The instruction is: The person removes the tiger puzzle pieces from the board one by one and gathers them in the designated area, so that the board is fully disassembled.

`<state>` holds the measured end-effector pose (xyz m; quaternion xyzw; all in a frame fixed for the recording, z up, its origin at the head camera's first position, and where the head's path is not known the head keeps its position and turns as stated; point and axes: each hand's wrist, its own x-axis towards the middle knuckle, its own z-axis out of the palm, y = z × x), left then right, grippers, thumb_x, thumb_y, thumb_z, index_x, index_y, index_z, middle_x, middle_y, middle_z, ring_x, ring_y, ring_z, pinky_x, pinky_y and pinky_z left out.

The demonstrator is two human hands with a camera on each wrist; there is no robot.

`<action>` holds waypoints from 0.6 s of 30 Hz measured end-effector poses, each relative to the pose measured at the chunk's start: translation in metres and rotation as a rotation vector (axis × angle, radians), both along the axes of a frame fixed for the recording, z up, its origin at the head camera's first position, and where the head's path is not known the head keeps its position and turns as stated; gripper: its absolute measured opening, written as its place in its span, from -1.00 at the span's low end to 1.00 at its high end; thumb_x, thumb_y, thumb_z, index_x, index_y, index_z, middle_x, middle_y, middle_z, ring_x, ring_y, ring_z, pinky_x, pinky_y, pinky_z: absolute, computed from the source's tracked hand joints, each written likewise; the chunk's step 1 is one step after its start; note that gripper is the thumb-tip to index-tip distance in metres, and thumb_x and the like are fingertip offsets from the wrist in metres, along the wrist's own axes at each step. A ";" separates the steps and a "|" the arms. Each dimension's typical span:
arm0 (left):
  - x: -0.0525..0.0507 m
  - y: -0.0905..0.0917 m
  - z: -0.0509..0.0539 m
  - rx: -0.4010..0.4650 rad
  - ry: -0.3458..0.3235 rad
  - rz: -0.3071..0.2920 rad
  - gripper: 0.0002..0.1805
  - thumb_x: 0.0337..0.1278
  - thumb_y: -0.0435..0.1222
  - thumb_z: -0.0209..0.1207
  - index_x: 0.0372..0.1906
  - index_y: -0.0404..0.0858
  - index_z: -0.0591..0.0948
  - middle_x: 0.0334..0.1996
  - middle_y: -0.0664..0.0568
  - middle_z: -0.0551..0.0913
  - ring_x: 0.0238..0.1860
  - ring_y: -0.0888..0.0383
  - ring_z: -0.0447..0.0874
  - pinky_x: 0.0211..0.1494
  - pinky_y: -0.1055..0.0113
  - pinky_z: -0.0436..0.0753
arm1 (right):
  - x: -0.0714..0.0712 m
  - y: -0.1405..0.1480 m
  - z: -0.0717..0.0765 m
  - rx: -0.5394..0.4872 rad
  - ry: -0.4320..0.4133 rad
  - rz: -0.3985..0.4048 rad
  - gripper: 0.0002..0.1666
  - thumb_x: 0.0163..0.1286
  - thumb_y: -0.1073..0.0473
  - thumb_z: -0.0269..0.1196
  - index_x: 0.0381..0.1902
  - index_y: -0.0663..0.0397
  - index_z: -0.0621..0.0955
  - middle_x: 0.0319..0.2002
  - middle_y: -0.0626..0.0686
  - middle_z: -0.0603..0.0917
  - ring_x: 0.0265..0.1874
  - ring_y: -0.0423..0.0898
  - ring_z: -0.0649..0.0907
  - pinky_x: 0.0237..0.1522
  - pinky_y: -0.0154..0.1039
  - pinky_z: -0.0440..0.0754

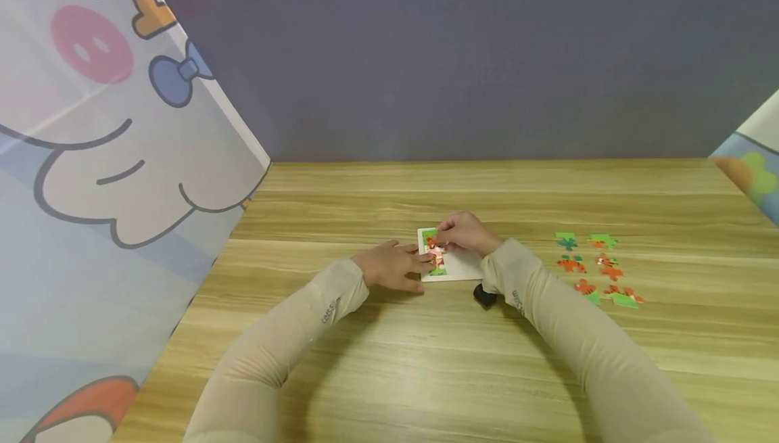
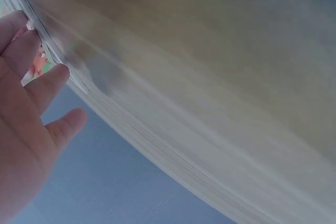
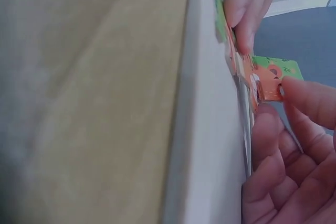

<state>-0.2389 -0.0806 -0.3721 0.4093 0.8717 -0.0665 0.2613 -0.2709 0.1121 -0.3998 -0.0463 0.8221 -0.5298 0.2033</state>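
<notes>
Beige sleeves (image 1: 240,375): lower frame. Left hand (image 1: 391,266): fingers spread across white puzzle tray (image 1: 465,267). Right hand (image 1: 467,232) pinches tilted jigsaw piece (image 3: 270,86); its edge, catching, could dislodge seated pieces (image 1: 438,271).

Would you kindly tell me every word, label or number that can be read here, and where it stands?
"LetsSlim": on the left sleeve, slightly blurred.
"Slim": on the right sleeve; the letters before it are too blurred.
No other text is legible; any on the loose puzzle pieces is too small.
</notes>
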 end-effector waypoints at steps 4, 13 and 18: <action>-0.001 -0.001 -0.001 0.007 -0.002 0.000 -0.32 0.35 0.12 -0.04 0.49 0.08 0.13 0.47 0.22 0.03 0.50 0.04 -0.12 0.44 -0.11 0.00 | 0.001 0.000 0.001 -0.009 -0.001 -0.005 -0.76 0.26 0.21 0.30 -0.18 0.30 0.66 -0.42 -0.05 0.70 -0.56 -0.21 0.60 -0.60 -0.42 0.38; 0.000 -0.006 0.000 0.030 -0.028 0.013 -0.34 0.35 0.11 -0.04 0.47 0.05 0.18 0.47 0.20 0.03 0.49 -0.01 -0.11 0.44 -0.13 -0.05 | 0.001 -0.002 -0.001 -0.031 -0.015 -0.028 -0.80 0.32 0.17 0.28 -0.23 0.22 0.65 -0.44 -0.06 0.68 -0.60 -0.22 0.60 -0.65 -0.43 0.32; -0.001 -0.005 0.000 0.042 -0.026 -0.001 -0.34 0.36 0.11 -0.04 0.48 0.04 0.17 0.47 0.19 0.04 0.49 0.00 -0.10 0.44 -0.13 -0.05 | 0.000 -0.002 -0.003 -0.028 0.006 -0.050 -0.82 0.33 0.21 0.26 -0.22 0.26 0.64 -0.44 -0.02 0.67 -0.63 -0.23 0.58 -0.59 -0.43 0.45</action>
